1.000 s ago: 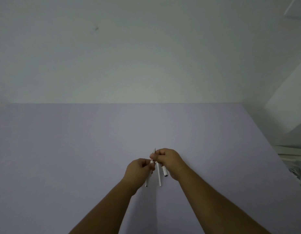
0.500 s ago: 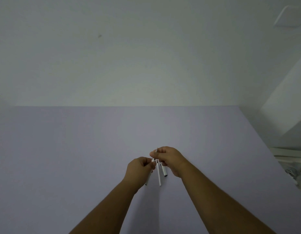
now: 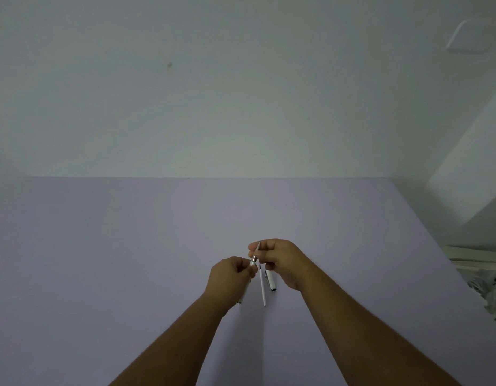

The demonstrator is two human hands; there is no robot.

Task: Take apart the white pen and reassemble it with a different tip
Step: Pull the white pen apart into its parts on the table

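Altogether two hands and three loose pen pieces show on the table (image 3: pixel 130 260), a plain lilac surface that runs back to a pale wall (image 3: pixel 213 93).

Left hand (image 3: pixel 231 277) is closed around the barrel (image 3: pixel 244 296), a white tube whose lower end pokes out below the fist and points toward the person. Right hand (image 3: pixel 280 260) is closed too, its thumb and forefinger pinched on a thin silvery tip (image 3: pixel 257 250) that rises slantwise from the barrel's upper end. The two fists sit just beside each other, nearly touching at the knuckles, and both hover a little above the table — barrel and tip line up as one slanted piece between them. Whether the tip is fully seated in the barrel I cannot tell; the join is hidden by fingers.

Taking the barrel as the mark: just to its right lies one refill (image 3: pixel 262 286), a slim white stick with a dark upper end, flat on the table and running almost parallel to the barrel. Right of the refill, close by but apart from it, lies one cap (image 3: pixel 270 280), short and white with a dark end facing the person; its upper part is tucked under the right hand.

Far right of the barrel, past the table's edge, a patch of white cloth with dark spots (image 3: pixel 491 291) shows — too blurred to name further.
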